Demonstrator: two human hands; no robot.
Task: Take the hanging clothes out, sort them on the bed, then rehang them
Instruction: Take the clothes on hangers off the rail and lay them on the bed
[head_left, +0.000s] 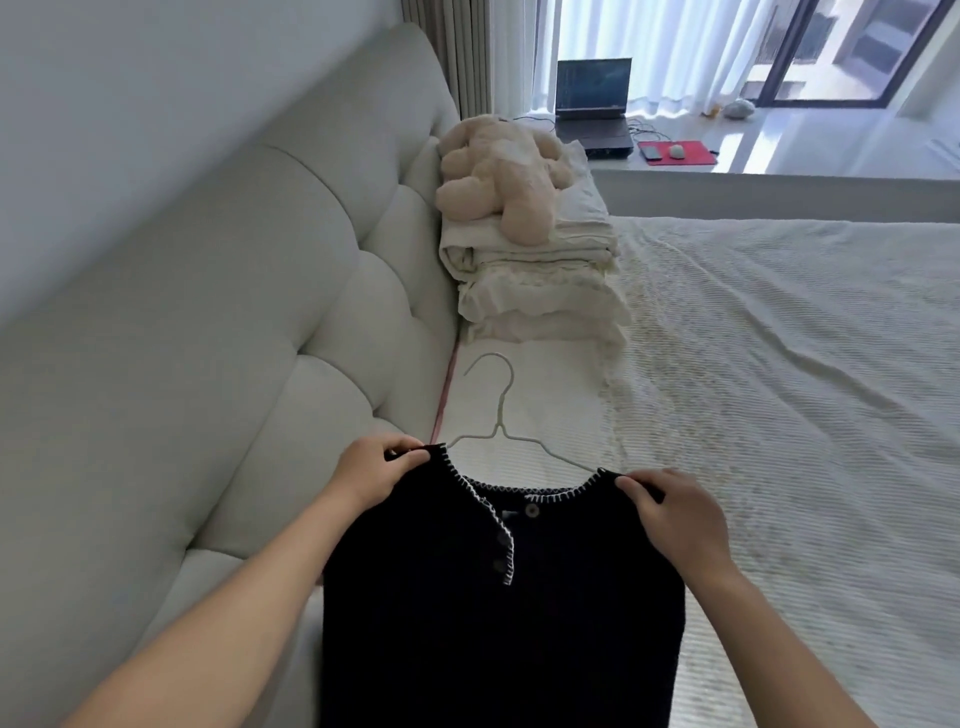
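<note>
A dark navy knit vest (498, 613) with white stitched trim and brown buttons hangs on a thin white wire hanger (498, 410), held over the near edge of the bed (779, 389). My left hand (376, 475) pinches the vest's left shoulder. My right hand (675, 514) grips its right shoulder. The hanger's hook points away from me, toward the pillows. The hanger's arms run under both shoulders and are hidden there.
A padded pale headboard (234, 338) runs along the left. Folded white bedding (535, 280) with a cream plush toy (498, 182) on top lies at the head of the bed. Beyond, a window ledge carries a laptop (595, 104) and a red mouse pad (678, 152).
</note>
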